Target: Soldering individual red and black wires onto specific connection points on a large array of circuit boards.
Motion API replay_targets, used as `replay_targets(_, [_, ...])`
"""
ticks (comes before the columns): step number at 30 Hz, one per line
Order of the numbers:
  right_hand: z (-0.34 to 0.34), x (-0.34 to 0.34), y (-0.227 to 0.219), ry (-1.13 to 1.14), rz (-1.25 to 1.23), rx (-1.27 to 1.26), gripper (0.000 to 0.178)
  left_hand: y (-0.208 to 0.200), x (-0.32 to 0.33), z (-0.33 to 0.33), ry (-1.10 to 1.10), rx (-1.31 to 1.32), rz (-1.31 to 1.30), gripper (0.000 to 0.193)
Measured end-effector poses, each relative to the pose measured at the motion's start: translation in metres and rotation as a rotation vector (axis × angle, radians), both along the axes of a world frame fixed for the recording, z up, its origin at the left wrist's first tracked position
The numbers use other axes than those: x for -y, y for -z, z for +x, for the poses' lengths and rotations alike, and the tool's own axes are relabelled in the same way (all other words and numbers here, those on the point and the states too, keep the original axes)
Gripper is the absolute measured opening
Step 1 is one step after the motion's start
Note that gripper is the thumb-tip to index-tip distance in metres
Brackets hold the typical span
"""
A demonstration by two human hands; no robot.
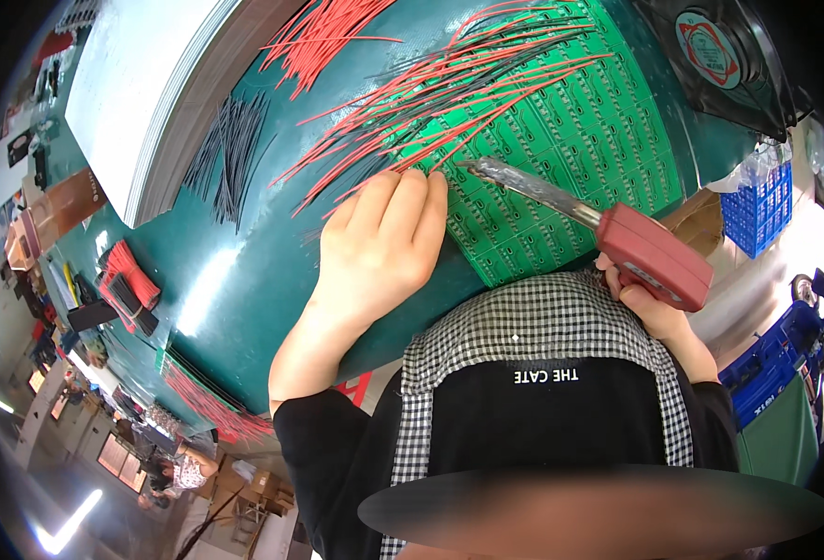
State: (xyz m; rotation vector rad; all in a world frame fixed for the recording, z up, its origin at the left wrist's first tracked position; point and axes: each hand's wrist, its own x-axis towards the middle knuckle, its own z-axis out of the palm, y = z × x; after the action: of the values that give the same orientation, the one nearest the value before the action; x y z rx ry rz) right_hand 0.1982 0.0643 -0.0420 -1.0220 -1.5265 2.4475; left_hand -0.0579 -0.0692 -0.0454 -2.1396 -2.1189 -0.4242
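Observation:
My right hand grips the handle of a red soldering gun. Its long metal barrel points left, and the tip is just above a green circuit board panel, close to my left fingertips. My left hand rests at the panel's left edge with its fingers bent and pressed together. A red wire runs down to those fingertips, which seem to pinch its end; the exact grip is hidden. Many loose red and black wires lie slantwise across the panel and past its left edge.
A bundle of black wires and a pile of red wires lie farther back on the green tabletop. A white stack stands at back left, a black fan at back right. Beyond the right edge is a blue crate.

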Motion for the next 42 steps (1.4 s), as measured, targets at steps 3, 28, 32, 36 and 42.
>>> replay_targets(3, [-0.003, 0.001, -0.001, -0.006, 0.073, -0.029, 0.069, 0.001, 0.000, 0.001, -0.003, -0.005, 0.004, 0.027])
replay_targets(28, [0.008, -0.002, 0.000, -0.129, 0.560, 0.050, 0.064, -0.002, 0.001, 0.001, 0.041, -0.137, -0.027, 0.023])
replay_targets(32, [0.005, 0.003, 0.001, 0.007, 0.318, 0.015, 0.068, -0.002, 0.000, 0.000, 0.026, -0.061, -0.037, 0.023])
replay_targets(36, [0.006, 0.000, 0.003, 0.011, 0.282, 0.010, 0.068, -0.001, -0.001, 0.002, 0.029, 0.017, 0.035, 0.023])
replay_targets(42, [0.003, -0.005, -0.001, -0.032, 0.264, 0.054, 0.067, -0.003, -0.013, 0.004, 0.075, -0.040, 0.017, 0.023])
